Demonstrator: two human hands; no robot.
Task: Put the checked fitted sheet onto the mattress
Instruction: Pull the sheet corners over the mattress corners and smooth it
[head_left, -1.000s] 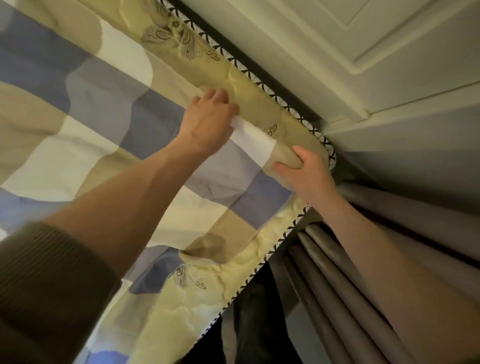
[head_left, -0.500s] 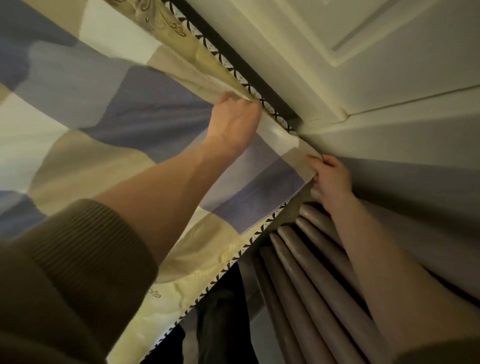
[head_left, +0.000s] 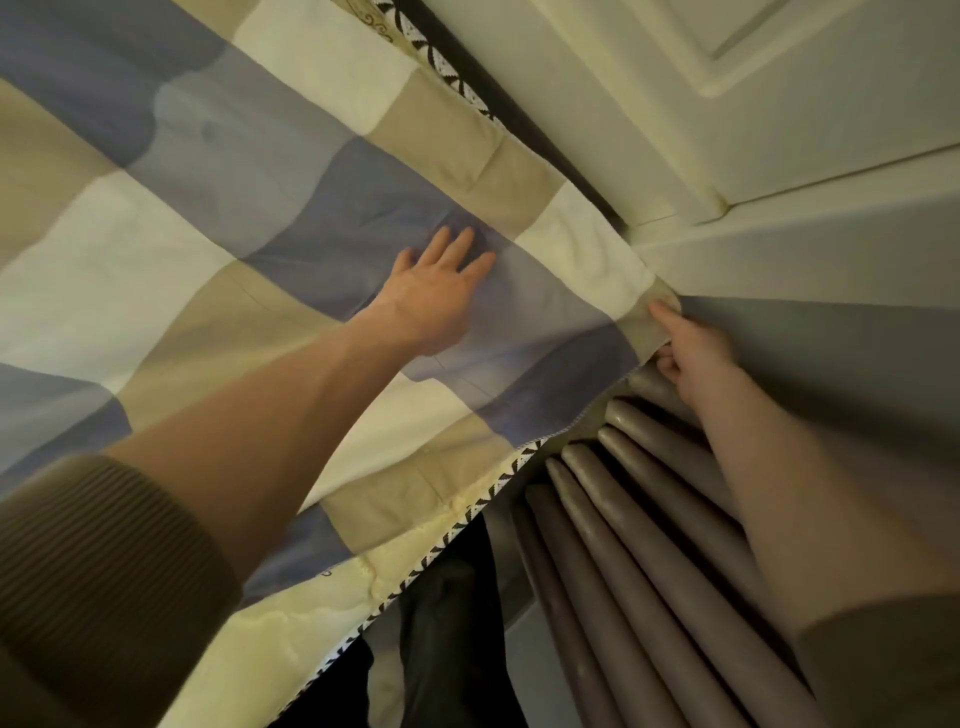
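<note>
The checked fitted sheet, in blue, grey, beige and cream squares, covers the top of the mattress and reaches its far corner. The mattress is pale yellow and quilted, with a black-and-white patterned trim showing along its near edge. My left hand lies flat on the sheet with fingers spread, a little short of the corner. My right hand grips the sheet's corner and holds it down over the mattress corner against the wall.
A white panelled door or wardrobe stands right behind the mattress edge. Grey curtain folds hang beside the corner under my right arm. A dark gap runs between the mattress and the curtain.
The sheet corner has been pulled further over the mattress corner, hiding the bare trim there. My left hand let go of the sheet's edge and now rests flat on top.
</note>
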